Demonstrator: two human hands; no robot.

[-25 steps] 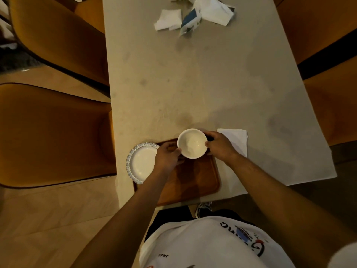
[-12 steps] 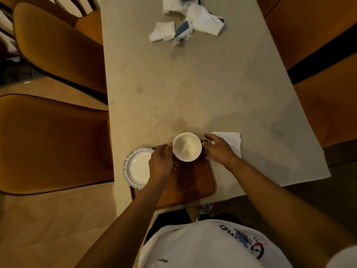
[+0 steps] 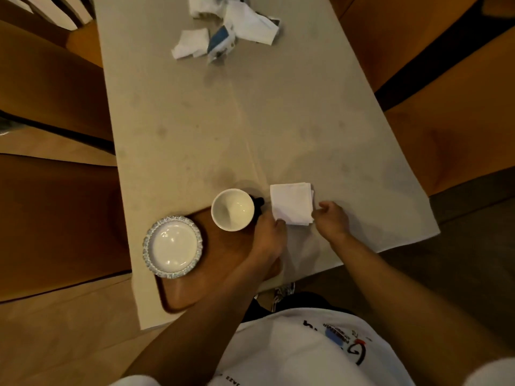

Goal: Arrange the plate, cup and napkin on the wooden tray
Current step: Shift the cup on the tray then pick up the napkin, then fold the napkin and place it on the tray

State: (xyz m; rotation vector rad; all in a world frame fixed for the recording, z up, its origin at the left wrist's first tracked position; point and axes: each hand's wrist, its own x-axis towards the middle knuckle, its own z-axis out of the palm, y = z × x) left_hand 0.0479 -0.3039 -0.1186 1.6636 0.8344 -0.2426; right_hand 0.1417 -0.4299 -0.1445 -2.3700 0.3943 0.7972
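Wooden tray [image 3: 223,263] lies at the table's near edge, about 7 o'clock from the table [image 3: 278,121] centre; its near-left corner reaches the table edge, its right end hidden under the left forearm.

Plate [image 3: 172,247], white with a scalloped grey rim, sits on the tray's left side, at 9 o'clock of the tray; its left rim overhangs the tray edge.

Cup [image 3: 233,209], white inside, upright and empty, stands at the tray's far edge, about 1 o'clock of the tray; dark handle points to 3 o'clock, toward the napkin; cup and plate near but apart.

Napkin [image 3: 292,203], folded white square, lies flat on the bare table just off the tray, at 3 o'clock of the cup.

Left hand [image 3: 269,235] crosses over the tray, fingers curled, fingertips touching the napkin's near-left corner; whether it pinches the corner cannot be told; it stands just beside the cup without gripping it.

Right hand [image 3: 332,220] at 3 o'clock of the napkin, loosely curled, fingertips at the napkin's right edge; a firm hold is not visible.

Far end of table, 12 o'clock: crumpled white papers [image 3: 192,43] and a blue-and-white packet [image 3: 221,43], well apart from the tray.

Orange chairs [image 3: 55,224] flank the table at 9 and 3 o'clock; the person's white printed shirt [image 3: 306,349] fills 6 o'clock.
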